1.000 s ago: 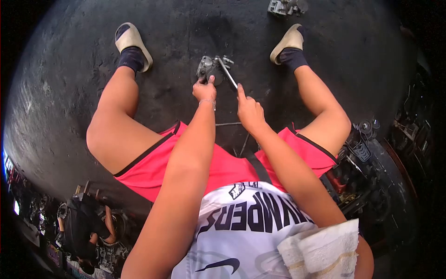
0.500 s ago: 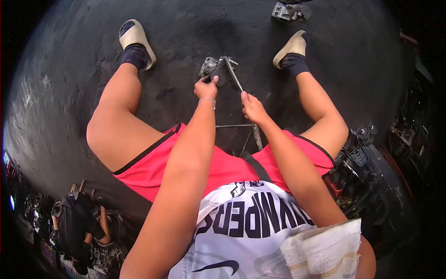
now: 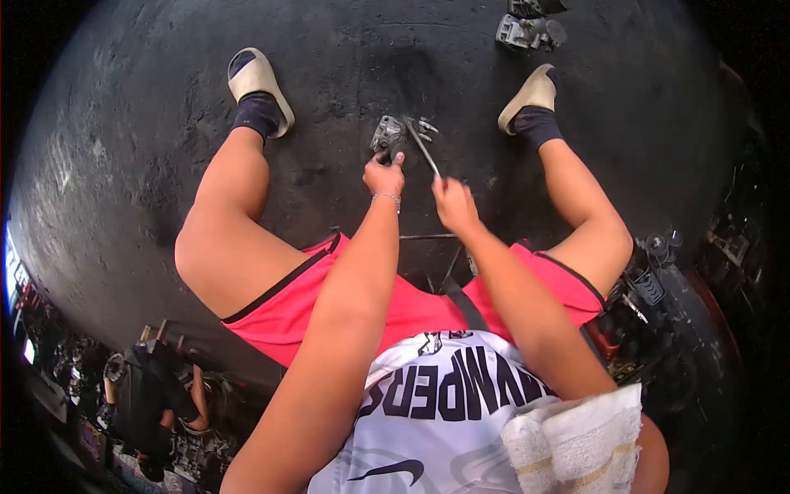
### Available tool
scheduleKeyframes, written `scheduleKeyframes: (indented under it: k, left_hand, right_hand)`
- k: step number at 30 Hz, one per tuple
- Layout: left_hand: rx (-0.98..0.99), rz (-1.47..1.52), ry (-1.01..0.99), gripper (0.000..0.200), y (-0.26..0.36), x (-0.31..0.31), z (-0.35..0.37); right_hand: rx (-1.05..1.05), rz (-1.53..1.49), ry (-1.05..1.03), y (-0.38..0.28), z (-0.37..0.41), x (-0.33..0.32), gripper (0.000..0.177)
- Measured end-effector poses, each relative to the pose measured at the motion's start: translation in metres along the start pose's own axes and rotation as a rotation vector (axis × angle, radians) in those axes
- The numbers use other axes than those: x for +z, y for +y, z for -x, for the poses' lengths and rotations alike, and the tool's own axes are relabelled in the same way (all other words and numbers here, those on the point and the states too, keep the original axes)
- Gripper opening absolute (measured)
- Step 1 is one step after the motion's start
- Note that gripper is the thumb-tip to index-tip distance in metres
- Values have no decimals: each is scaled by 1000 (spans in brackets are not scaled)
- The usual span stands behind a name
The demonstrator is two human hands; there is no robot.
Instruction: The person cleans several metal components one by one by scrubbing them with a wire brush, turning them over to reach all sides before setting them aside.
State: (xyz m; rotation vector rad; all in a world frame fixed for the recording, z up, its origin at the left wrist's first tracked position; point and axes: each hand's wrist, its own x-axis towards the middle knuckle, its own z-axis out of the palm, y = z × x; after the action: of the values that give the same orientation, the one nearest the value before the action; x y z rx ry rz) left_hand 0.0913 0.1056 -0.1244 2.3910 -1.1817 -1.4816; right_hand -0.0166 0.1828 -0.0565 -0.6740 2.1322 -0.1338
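Observation:
Low over the dark floor, my left hand (image 3: 384, 173) is closed on the near side of a small grey metal engine part (image 3: 387, 133), thumb pointing forward. My right hand (image 3: 455, 204) is wrapped round the near end of a long, slim metal wrench (image 3: 425, 150). Its far end lies right beside the engine part, overlapping its right edge in this view. Short silvery prongs (image 3: 427, 128) show just to the right of the wrench's head. What the wrench's head grips, if anything, is too small to make out.
Another metal engine part (image 3: 527, 33) lies on the floor beyond the right foot. A thin metal frame (image 3: 428, 236) shows between the thighs. Machine parts (image 3: 650, 284) crowd the right side. Behind on the left, a person in dark clothes (image 3: 152, 395) bends over machinery. A white towel (image 3: 572, 440) hangs near my right arm.
The whole view has shifted, so everything sits slightly right and lower. My right hand has come a little nearer my left, swinging the wrench handle; both grips stay closed.

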Motion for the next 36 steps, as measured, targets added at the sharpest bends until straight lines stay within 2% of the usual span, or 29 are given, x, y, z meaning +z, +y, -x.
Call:
scheduleKeyframes:
  k: [3,8,10,11,12,14,16,17,20,21,24,26,28,31,34,36]
  left_hand:
    - [49,41,32,38,-4,2,-1]
    - [43,36,65,39,2,2,3]
    - [70,-24,43,38,-3,0,0]
    - [69,-36,42,38,-2,-2,-1]
    - [41,6,30,38,2,-2,-2]
    - [10,29,-3,38,-7,-2,2]
    - [99,15,63,37,-12,5,-3]
    - [84,13,68,37,-1,0,6]
    - [52,51,7,41,-5,-2,0]
    - [52,43,3,41,-5,-3,0]
    - [-5,31,-22,43,-2,-6,-1]
    - [32,30,26,44,-6,-2,0]
    - [37,73,8,44,-7,1,-5]
    - [10,-3,-8,40,-4,-5,-5]
    - [26,44,15,38,-6,-3,-5]
    - [10,55,19,37,3,-5,3]
  right_hand:
    - [-6,18,-20,-30,-39,-4,46]
    - [39,-87,-17,14,14,11,46]
    - [-18,-54,45,3,-15,11,48]
    - [21,-8,-29,-19,-32,0,51]
    - [-2,-5,-9,-26,-39,-3,52]
    - [24,-66,-50,-19,-25,3,51]
    - [53,-40,-52,-6,12,6,51]
    - [73,-110,-29,-4,19,6,52]
    - [4,-84,-24,-24,-32,3,52]
    - [71,-130,-33,-45,-37,-7,51]
    - [58,-233,-27,-29,-22,17,51]
    - [120,-121,-54,-9,16,6,50]
    - [59,-117,-57,-7,7,1,49]
    - [67,-106,-42,-43,-40,0,49]
    - [88,-122,-42,-33,-13,1,49]
    - [98,-50,-90,-1,22,-1,48]
